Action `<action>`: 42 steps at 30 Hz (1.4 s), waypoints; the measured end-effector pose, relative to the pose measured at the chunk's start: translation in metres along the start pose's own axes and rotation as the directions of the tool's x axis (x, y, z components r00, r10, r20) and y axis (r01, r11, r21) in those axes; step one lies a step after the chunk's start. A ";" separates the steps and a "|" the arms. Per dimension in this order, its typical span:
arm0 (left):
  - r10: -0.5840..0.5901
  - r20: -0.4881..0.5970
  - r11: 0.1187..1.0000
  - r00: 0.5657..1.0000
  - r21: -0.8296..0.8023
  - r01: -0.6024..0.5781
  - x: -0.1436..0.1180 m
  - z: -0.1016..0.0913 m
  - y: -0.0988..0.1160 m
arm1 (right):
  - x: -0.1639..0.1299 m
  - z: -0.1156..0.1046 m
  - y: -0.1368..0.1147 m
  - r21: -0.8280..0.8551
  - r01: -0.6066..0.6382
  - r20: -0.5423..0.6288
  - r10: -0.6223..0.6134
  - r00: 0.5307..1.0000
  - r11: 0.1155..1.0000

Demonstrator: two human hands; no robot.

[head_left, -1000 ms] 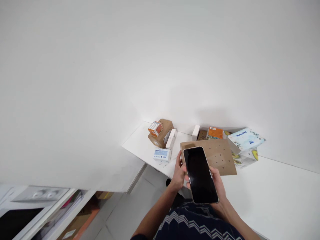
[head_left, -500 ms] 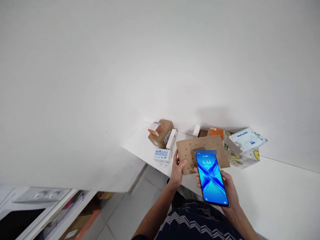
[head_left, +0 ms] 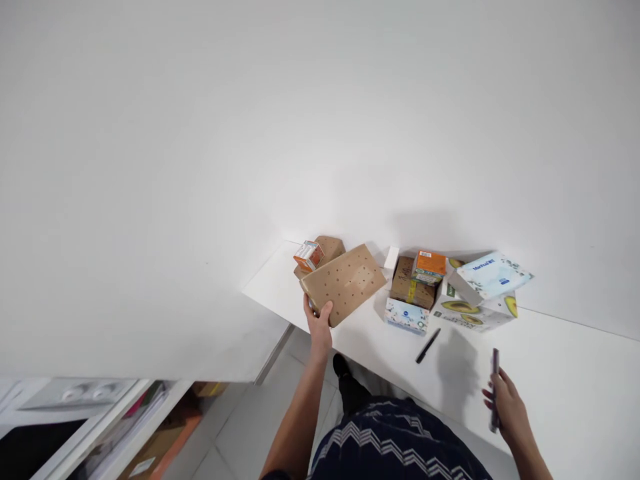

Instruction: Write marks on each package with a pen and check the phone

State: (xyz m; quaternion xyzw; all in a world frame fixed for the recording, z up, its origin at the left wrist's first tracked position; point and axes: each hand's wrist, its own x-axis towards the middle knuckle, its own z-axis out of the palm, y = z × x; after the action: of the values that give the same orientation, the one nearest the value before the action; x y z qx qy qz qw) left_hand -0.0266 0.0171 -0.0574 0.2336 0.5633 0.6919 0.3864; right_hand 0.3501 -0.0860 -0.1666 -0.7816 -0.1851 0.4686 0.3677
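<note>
Centrally in the frame, the brown perforated package (head_left: 344,283) is clamped at its lower-left corner by the left hand (head_left: 318,323), its long axis slanting up-right, while the phone (head_left: 495,388) is gripped edge-on by the right hand (head_left: 504,405) above the tabletop (head_left: 565,373) at lower right.

The scene is bright and evenly lit, with soft white light that seems to come from above. The white wall (head_left: 320,120) fills most of the view and is almost washed out, without texture. Soft grey shadows fall on the wall behind the boxes (head_left: 450,287) at the far edge of the tabletop (head_left: 560,373), and one faint shadow lies on the tabletop near the pen (head_left: 428,345). The wide lens bends the tabletop edges. The right hand (head_left: 505,407) is slightly blurred; printing on the boxes is too small to read.
</note>
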 end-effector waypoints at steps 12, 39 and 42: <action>0.269 -0.070 0.760 0.961 0.628 -0.167 -0.003 -0.008 -0.044 | 0.012 0.033 0.054 -0.807 0.116 -0.147 -0.388 0.910 0.578; 0.025 0.356 0.509 0.934 0.800 -0.319 0.029 0.031 -0.142 | 0.012 0.024 0.045 -0.843 0.061 -0.075 -0.230 0.970 0.534; -0.042 0.350 0.496 0.936 0.820 -0.285 0.028 0.031 -0.146 | 0.014 0.023 0.047 -0.843 0.059 -0.086 -0.243 0.966 0.534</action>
State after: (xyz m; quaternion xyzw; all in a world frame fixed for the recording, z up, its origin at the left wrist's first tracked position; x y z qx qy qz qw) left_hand 0.0201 0.0674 -0.1927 0.5444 0.7418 0.2968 0.2554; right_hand 0.3342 -0.0991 -0.2170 -0.8843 -0.4158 0.2123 0.0079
